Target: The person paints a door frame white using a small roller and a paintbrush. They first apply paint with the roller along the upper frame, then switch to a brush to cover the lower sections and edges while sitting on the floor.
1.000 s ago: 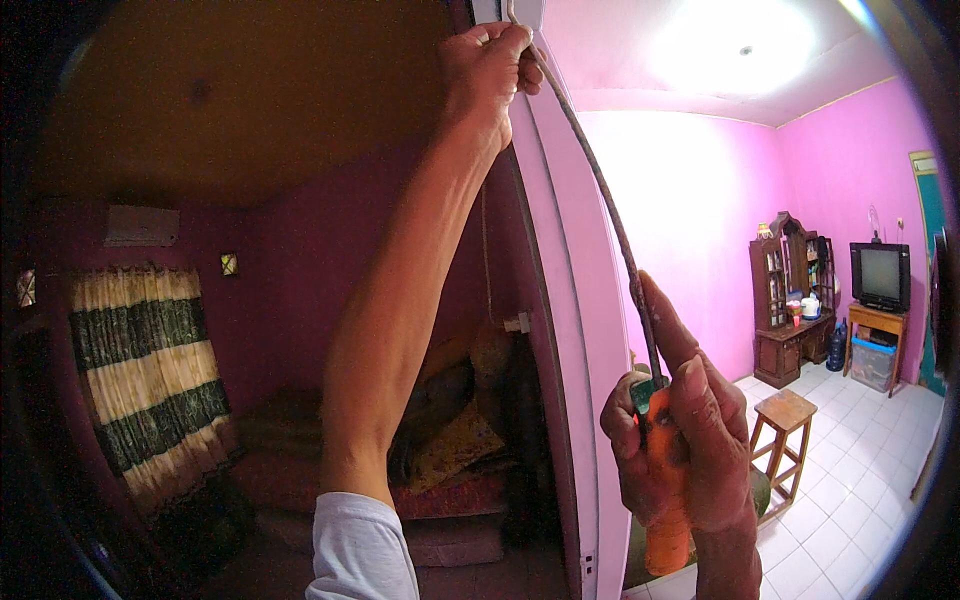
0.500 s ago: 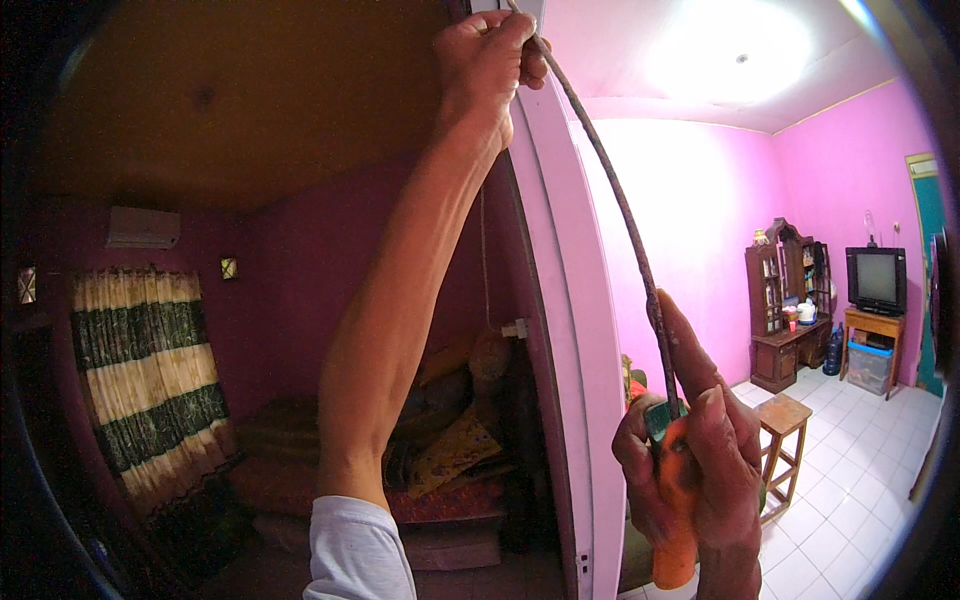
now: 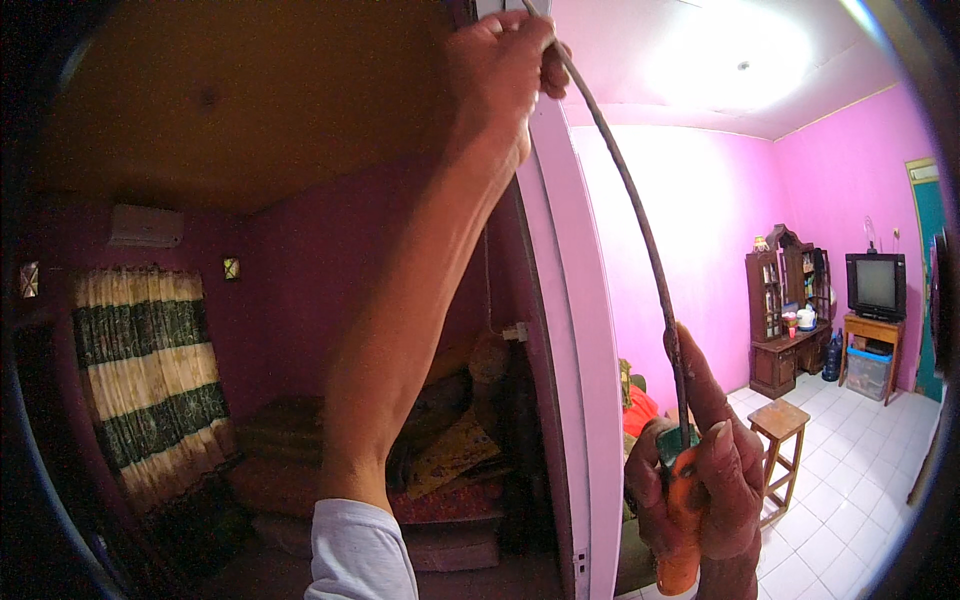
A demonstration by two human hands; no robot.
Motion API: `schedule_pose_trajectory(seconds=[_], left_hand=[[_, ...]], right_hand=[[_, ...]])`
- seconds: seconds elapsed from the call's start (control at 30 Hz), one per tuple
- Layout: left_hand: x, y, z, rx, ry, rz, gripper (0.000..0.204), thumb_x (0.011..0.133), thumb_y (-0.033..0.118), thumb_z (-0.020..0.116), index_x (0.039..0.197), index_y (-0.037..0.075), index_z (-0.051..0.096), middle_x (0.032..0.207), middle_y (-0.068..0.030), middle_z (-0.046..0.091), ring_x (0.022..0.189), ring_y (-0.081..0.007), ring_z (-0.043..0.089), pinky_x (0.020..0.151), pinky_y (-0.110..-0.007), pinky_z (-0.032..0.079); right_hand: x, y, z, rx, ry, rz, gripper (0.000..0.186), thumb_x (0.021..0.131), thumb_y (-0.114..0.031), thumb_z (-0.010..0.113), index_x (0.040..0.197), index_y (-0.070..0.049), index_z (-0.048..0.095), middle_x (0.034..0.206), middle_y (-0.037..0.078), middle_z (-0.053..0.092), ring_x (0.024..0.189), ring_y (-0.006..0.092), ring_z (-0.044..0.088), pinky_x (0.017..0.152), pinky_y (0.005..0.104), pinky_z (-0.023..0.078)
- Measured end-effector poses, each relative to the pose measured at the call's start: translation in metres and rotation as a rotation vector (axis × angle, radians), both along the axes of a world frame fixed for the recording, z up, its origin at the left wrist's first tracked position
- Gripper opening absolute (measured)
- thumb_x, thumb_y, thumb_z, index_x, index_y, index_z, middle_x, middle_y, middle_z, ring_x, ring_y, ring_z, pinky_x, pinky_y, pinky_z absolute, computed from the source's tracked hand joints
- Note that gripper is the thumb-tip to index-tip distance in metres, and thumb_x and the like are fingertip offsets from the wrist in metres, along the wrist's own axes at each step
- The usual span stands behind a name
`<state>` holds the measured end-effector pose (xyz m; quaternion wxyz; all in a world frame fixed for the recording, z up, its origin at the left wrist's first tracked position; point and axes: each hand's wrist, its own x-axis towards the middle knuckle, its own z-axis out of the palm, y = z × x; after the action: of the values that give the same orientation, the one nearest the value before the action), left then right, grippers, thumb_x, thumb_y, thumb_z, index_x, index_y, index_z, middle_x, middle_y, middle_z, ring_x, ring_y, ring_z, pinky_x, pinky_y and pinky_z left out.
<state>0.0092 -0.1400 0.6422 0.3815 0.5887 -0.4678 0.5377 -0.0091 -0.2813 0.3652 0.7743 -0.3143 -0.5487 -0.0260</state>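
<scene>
My left hand (image 3: 510, 60) is closed on a thin, slightly bowed dark rod (image 3: 632, 200) high against the pink door frame (image 3: 560, 240); my forearm crosses the dark room. At the lower right, my right hand (image 3: 725, 470) grips an orange and green handle (image 3: 678, 535) at the rod's lower end, with the index finger lying along the rod. The rod's top runs past my left fingers to the upper edge; what it touches there is unclear.
The dark room has a striped curtain (image 3: 150, 380), air conditioner (image 3: 145, 226) and bedding (image 3: 440, 470). The bright room has a wooden stool (image 3: 780, 418), dark cabinet (image 3: 770, 365), television (image 3: 876, 283) on a stand and tiled floor (image 3: 830, 510).
My right hand has moved down and slightly right with the handle, and the rod has shifted with it. My left hand sits a little higher and farther right.
</scene>
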Motion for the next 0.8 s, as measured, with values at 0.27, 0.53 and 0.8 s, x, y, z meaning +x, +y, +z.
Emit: schedule_pose_trajectory(seconds=[0.27, 0.53, 0.8], left_hand=[[0.025, 0.027, -0.002, -0.121, 0.109, 0.138, 0.02, 0.087, 0.02, 0.067, 0.098, 0.003, 0.063, 0.072, -0.0074, 0.067, 0.053, -0.0111, 0.057, 0.053, -0.028, 0.048], [0.016, 0.02, 0.002, -0.062, 0.055, 0.065, 0.018, 0.088, 0.017, 0.066, 0.098, 0.003, 0.064, 0.072, -0.0074, 0.066, 0.053, -0.0111, 0.057, 0.052, -0.029, 0.048], [0.053, 0.002, -0.033, -0.094, 0.219, 0.079, 0.012, 0.089, 0.015, 0.064, 0.091, 0.003, 0.063, 0.072, -0.0074, 0.066, 0.053, -0.0112, 0.056, 0.049, -0.028, 0.046]], right_hand=[[0.002, -0.009, 0.015, -0.13, 0.054, 0.025, 0.067, 0.101, -0.044, 0.038, 0.152, -0.004, 0.02, 0.07, 0.007, 0.056, 0.043, 0.0096, 0.045, 0.037, 0.0234, 0.036], [0.017, -0.003, 0.006, -0.105, -0.029, 0.042, 0.065, 0.102, -0.043, 0.038, 0.153, -0.008, 0.019, 0.071, 0.008, 0.055, 0.042, 0.0099, 0.045, 0.037, 0.0234, 0.037], [0.012, -0.031, -0.014, -0.131, 0.165, -0.05, 0.064, 0.1, -0.037, 0.038, 0.147, 0.005, 0.027, 0.13, 0.02, 0.046, 0.066, 0.0129, 0.058, 0.064, 0.0247, 0.048]])
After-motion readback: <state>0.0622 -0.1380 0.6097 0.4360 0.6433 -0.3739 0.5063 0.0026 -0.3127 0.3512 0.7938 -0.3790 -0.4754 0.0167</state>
